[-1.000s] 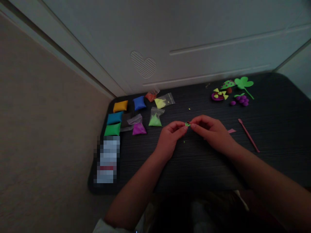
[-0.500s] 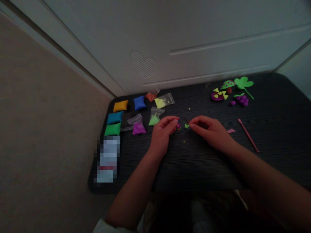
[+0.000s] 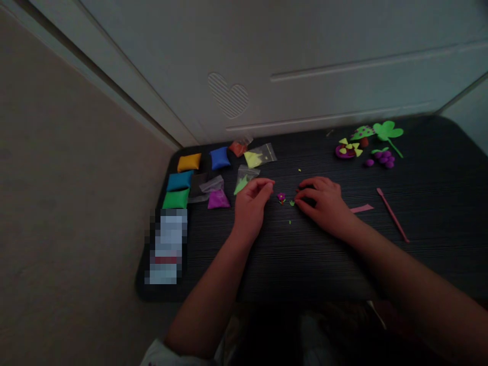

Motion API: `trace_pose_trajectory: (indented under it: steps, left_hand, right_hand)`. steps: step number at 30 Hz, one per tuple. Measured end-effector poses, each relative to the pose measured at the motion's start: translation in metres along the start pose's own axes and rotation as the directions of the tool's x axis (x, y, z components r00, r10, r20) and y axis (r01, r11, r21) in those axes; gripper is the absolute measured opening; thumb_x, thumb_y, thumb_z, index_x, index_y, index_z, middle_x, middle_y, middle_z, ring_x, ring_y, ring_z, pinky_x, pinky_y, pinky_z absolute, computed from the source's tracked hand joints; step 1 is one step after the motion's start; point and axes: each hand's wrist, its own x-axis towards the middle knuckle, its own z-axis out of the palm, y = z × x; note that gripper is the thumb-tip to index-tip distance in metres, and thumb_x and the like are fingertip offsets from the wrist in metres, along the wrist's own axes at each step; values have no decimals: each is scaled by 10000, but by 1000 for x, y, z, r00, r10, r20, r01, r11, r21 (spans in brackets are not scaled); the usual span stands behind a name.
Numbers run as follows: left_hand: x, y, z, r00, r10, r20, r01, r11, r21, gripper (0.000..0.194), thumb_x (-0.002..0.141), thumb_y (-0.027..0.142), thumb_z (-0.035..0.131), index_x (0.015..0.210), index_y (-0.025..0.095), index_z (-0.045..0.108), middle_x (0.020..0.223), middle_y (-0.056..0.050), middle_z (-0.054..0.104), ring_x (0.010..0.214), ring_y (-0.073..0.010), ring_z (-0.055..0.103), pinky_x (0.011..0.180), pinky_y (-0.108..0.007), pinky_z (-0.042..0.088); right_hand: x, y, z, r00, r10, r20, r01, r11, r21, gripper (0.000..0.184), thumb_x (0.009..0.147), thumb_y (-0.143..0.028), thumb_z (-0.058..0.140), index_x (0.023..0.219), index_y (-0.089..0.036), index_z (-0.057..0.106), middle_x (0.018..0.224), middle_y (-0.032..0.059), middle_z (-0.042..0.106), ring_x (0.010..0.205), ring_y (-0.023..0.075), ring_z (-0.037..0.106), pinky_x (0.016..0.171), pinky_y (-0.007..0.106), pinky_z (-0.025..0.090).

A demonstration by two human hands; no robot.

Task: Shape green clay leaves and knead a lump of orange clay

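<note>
My left hand [image 3: 251, 203] hovers over the dark table with thumb and fingers pressed together; whatever they may hold is hidden. Just right of its fingertips lies a tiny purple clay flower [image 3: 281, 196] with a light centre and green and red bits at its lower edge. My right hand [image 3: 323, 204] rests on the tabletop with its fingers curved and apart. Close to its thumb tip is a small green leaf-like clay piece [image 3: 292, 203]; I cannot tell if they touch. A green crumb [image 3: 290, 222] lies below.
Clay packets, among them a blue packet [image 3: 220, 158] and a purple bag [image 3: 218, 198], lie at the left beside a blurred rectangle [image 3: 168, 249]. A pink tool [image 3: 392, 215], a pink blade [image 3: 362, 208], purple clay grapes [image 3: 385, 158] and a filled purple bowl [image 3: 345, 152] are at the right.
My hands have drawn apart from the small pieces, leaving the purple flower in plain view on the table. The right hand's fingers have spread and lowered. The view has shifted slightly.
</note>
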Motion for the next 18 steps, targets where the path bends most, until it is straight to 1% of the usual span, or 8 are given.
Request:
trace_pose_trajectory:
  steps: [3,6,8,9,11,14,16,18]
  left_hand:
    - [0,2,0,1000,21,2,-21,1000,13,149,740,312,589,825,200,639,782,-2,621,678,-93,533,624,-226,411]
    - [-1,6,-2,997,61,37,-64,993,98,141,751,303,578,825,197,634,781,-2,626,686,-103,540,632,-234,408]
    - [-3,10,-4,987,103,121,-128,965,229,143,761,309,566,816,196,636,767,-4,623,685,-114,539,628,-243,403]
    - [-4,12,-6,974,126,190,-181,934,309,142,767,306,559,815,199,640,764,-4,619,686,-119,537,630,-249,399]
    - [-7,15,-8,915,158,371,-324,837,442,126,772,276,553,813,210,652,773,-8,617,712,-132,537,658,-265,395]
    - [-11,14,-10,769,158,619,-532,694,484,110,765,226,563,788,220,670,788,-18,631,791,-162,538,746,-303,388]
    - [-12,11,-10,688,143,711,-613,639,465,103,757,229,579,793,225,675,797,-27,638,817,-177,533,792,-328,383]
    - [-13,8,-9,642,120,757,-664,580,471,120,755,240,587,839,228,673,828,-33,639,834,-182,530,826,-343,382]
  right_hand:
    - [0,1,-1,1000,2,-10,-2,1000,-14,148,801,-302,523,822,-245,658,1059,45,596,1050,247,469,836,439,306]
    - [0,4,-5,999,18,-40,-19,1000,-13,155,806,-291,516,860,-253,657,1052,42,601,1041,240,477,834,429,302]
    - [1,7,-7,998,30,-63,-31,1000,-7,162,811,-289,509,870,-255,656,1035,42,609,1025,236,489,829,424,302]
    - [2,8,-8,997,36,-71,-36,999,-8,166,814,-290,505,873,-254,656,1026,44,613,1017,235,494,827,422,302]
    - [3,10,-8,996,42,-83,-45,999,-30,172,816,-291,501,880,-248,655,1008,46,617,1006,236,498,826,421,298]
    - [4,12,-6,995,39,-96,-48,994,-98,189,821,-292,494,913,-241,651,1003,51,616,999,242,493,832,423,284]
    - [4,12,-4,996,24,-86,-36,990,-135,213,833,-310,482,954,-248,646,1013,58,610,998,244,489,826,419,281]
    - [4,11,-2,998,0,-65,-11,987,-163,231,841,-329,474,984,-259,642,1031,62,601,999,243,486,826,416,277]
